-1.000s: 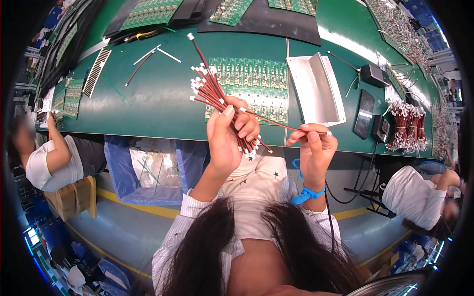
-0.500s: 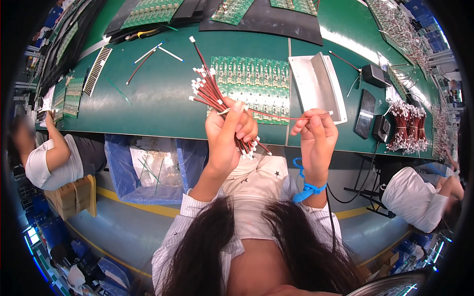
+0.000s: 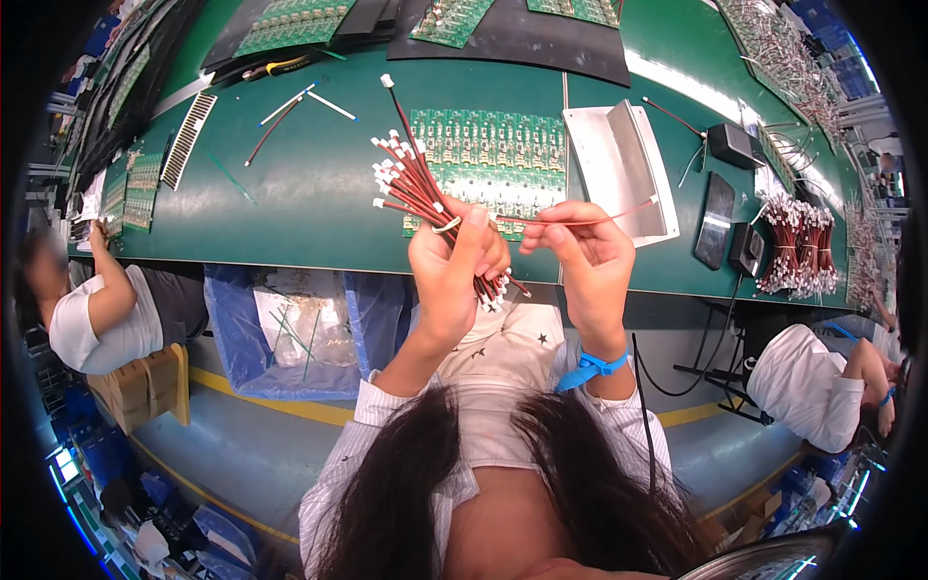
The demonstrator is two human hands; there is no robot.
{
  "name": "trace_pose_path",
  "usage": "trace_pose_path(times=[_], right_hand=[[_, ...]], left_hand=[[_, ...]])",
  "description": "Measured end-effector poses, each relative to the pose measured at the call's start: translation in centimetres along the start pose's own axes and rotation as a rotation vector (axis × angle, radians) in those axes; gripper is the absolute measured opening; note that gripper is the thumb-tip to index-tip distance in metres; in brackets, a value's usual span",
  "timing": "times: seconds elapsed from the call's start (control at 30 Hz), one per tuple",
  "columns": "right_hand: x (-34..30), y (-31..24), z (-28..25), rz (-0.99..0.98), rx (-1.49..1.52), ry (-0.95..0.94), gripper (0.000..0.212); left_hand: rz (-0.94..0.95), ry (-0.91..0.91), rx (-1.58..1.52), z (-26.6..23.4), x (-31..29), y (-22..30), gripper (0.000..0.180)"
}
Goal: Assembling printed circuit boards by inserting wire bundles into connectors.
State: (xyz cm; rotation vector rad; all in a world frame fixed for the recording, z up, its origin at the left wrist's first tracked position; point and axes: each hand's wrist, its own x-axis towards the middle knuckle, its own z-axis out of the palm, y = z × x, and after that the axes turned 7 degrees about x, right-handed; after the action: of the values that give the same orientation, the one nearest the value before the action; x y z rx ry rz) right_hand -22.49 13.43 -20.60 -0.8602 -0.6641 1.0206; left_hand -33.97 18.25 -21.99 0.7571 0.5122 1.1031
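Observation:
My left hand (image 3: 452,266) is closed round a bundle of red and black cables (image 3: 414,184) with white plugs, tied by a pale band. The plugs fan out above the fist and poke out below it. A single red cable (image 3: 580,223) stretches rightward from the left fist, its white plug at the far right end. My right hand (image 3: 590,261) pinches this cable partway along, with a blue strap round the wrist. Beyond both hands lies a green circuit board panel (image 3: 488,159), partly covered by the cables.
Right of the panel stands a metal tray (image 3: 619,169), then a phone (image 3: 715,220) and tied cable bundles (image 3: 797,249). Pliers (image 3: 275,68) and loose cables lie at the left. Below the table edge is a blue-lined bin (image 3: 232,333). Other people sit at both sides.
My right hand has moved left along the single cable, closer to my left hand. The left hand and its bundle have shifted slightly right.

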Motion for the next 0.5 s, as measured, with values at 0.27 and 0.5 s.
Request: trace_pose_path(times=[0.27,0.5], right_hand=[[0.8,0.3,0.1,-0.181,-0.443,-0.09,0.01],[2.0,0.1,0.2,0.07,-0.332,-0.101,0.008]], left_hand=[[-0.183,0.004,0.003,0.2,-0.2,-0.4,0.009],[-0.195,-0.043,0.032,-0.9,0.0,-0.3,0.012]])
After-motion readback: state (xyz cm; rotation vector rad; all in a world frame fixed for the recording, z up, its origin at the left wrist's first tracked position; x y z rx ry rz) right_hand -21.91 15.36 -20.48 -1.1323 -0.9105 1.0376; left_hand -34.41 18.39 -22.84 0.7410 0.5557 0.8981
